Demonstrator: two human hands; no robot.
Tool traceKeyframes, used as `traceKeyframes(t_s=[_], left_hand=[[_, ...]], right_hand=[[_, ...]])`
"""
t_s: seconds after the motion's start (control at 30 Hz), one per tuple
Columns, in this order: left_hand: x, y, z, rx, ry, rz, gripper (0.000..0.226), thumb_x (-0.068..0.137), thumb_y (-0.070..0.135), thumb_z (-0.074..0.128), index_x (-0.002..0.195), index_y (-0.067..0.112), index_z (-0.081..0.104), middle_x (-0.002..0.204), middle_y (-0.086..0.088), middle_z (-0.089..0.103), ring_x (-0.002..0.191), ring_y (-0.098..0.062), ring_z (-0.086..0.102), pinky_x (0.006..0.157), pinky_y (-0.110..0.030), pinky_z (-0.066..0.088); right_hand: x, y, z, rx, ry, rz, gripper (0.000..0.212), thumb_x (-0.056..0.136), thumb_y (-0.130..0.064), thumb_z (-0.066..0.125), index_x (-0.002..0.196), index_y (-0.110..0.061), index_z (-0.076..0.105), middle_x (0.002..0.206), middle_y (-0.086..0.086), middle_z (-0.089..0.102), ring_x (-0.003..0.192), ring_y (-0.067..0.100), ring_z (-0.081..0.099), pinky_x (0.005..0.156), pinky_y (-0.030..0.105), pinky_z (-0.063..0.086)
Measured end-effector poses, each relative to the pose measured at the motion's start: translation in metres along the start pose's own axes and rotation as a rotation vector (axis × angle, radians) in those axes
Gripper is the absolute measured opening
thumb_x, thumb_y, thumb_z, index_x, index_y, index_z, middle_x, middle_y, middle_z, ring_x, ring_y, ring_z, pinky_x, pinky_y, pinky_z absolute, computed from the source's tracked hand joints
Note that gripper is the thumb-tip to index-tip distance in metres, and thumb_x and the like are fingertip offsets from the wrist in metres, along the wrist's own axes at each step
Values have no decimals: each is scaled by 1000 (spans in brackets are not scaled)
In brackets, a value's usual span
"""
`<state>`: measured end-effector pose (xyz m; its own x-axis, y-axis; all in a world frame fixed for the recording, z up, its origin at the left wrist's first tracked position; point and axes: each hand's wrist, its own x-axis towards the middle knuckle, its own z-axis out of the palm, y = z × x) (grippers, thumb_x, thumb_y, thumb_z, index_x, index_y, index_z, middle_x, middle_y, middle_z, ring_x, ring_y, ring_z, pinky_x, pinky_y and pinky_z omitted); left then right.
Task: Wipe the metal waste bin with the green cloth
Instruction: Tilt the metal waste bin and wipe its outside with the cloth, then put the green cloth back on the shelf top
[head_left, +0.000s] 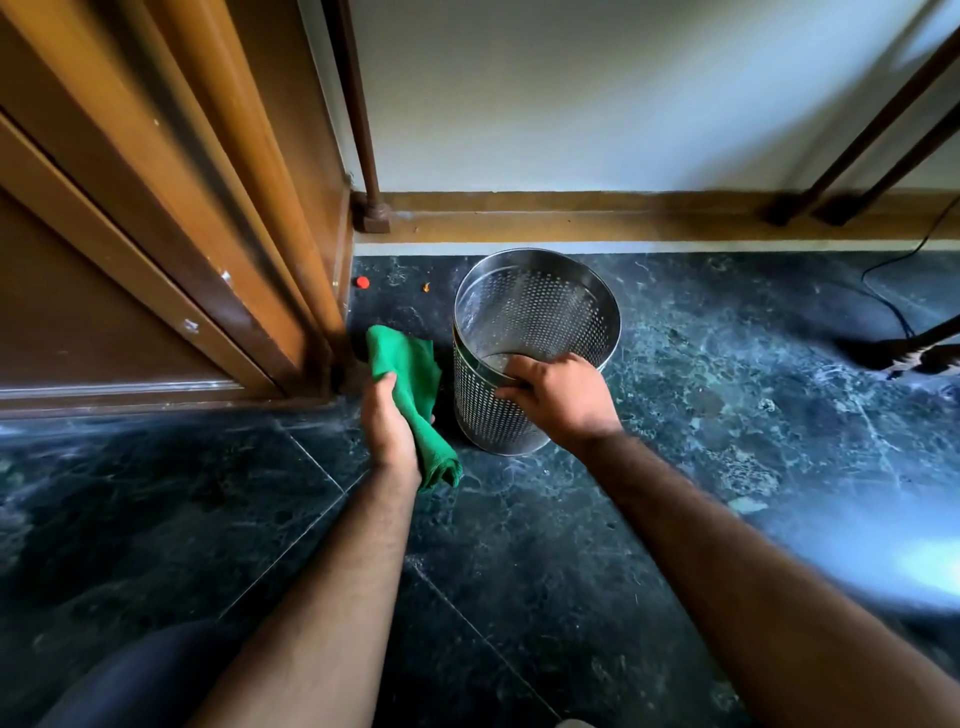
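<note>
A perforated metal waste bin (540, 306) stands upright on the dark marble floor, near the wall. My right hand (558, 397) grips its near rim, fingers curled over the edge into the opening. My left hand (389, 431) is closed around a green cloth (410, 374), just left of the bin. The cloth sticks out above and below my fist and hangs close to the bin's side; I cannot tell whether it touches the metal.
A brown wooden door and frame (171, 249) stand at the left. A skirting board (571, 218) runs along the wall behind the bin. A small red cap (362, 282) lies on the floor. Dark furniture legs (883, 130), a black cable (888, 301) and a broom head (904, 356) are at the right.
</note>
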<state>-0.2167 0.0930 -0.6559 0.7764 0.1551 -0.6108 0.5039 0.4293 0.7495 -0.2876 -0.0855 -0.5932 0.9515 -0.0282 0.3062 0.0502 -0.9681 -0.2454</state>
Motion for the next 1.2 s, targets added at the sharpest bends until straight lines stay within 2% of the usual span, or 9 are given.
traceKeyframes(t_s=[0.2, 0.3, 0.37, 0.43, 0.6, 0.67, 0.77, 0.9, 1.2], left_hand=[[23, -24, 10, -79, -61, 50, 50, 69, 52, 74, 107, 20, 74, 118, -13, 73, 116, -40, 65, 106, -57, 48], [-29, 10, 30, -156, -53, -7, 53, 79, 53, 70, 112, 11, 70, 120, -17, 70, 109, -37, 68, 101, -54, 51], [-65, 37, 46, -170, -26, -13, 27, 96, 39, 55, 102, 15, 67, 109, -12, 71, 92, -27, 69, 83, -39, 56], [-77, 43, 50, -140, -39, -20, 24, 99, 38, 52, 105, 19, 65, 123, -13, 69, 106, -29, 67, 94, -41, 54], [-100, 81, 38, 299, -133, 254, 72, 95, 57, 43, 155, 21, 30, 166, -5, 25, 151, -20, 30, 125, -38, 22], [-113, 108, 32, 399, -207, 320, 85, 90, 68, 33, 159, 20, 20, 166, 2, 21, 152, -9, 23, 125, -25, 16], [-138, 151, 23, 635, -479, 310, 88, 78, 80, 41, 142, 21, 51, 127, 4, 64, 121, 4, 54, 106, -9, 34], [-168, 199, 23, 866, -688, 139, 50, 57, 58, 79, 88, 20, 74, 83, 12, 75, 91, -13, 65, 85, -32, 48], [-284, 320, 58, 552, -608, -77, 55, 65, 16, 84, 115, 2, 68, 111, -17, 74, 105, -36, 69, 101, -56, 52]], right_hand=[[3, -18, -25, 252, -140, -56, 69, 77, -74, 63, 106, -11, 59, 99, 2, 61, 90, 18, 56, 86, 29, 46], [7, -32, -28, 457, -338, -53, 73, 76, -63, 73, 128, -12, 60, 120, 5, 66, 108, 17, 63, 98, 26, 48], [13, -33, -32, 456, -352, -31, 57, 79, -47, 74, 120, -9, 67, 108, 10, 73, 96, 21, 68, 84, 19, 45], [14, -37, -45, 493, -321, 14, 35, 76, -29, 70, 104, -8, 73, 82, 6, 72, 72, 19, 62, 68, 19, 39], [23, -49, -110, 620, -345, 236, 7, 71, -16, 67, 76, -11, 70, 61, 4, 62, 55, 13, 50, 54, 27, 41], [30, -50, -143, 561, -413, 229, 10, 71, -18, 66, 76, -10, 71, 62, 6, 65, 58, 18, 57, 54, 28, 43], [43, -50, -195, 561, -482, 297, 12, 74, -16, 65, 80, -15, 75, 61, -4, 65, 56, 4, 56, 52, 15, 40], [59, -53, -259, 621, -495, 403, 25, 76, -17, 65, 95, -23, 79, 75, -4, 73, 67, 5, 65, 57, 9, 46], [66, -59, -385, 1163, -204, 944, 29, 75, -10, 81, 99, -17, 68, 98, 12, 76, 93, 34, 74, 79, 43, 62]])
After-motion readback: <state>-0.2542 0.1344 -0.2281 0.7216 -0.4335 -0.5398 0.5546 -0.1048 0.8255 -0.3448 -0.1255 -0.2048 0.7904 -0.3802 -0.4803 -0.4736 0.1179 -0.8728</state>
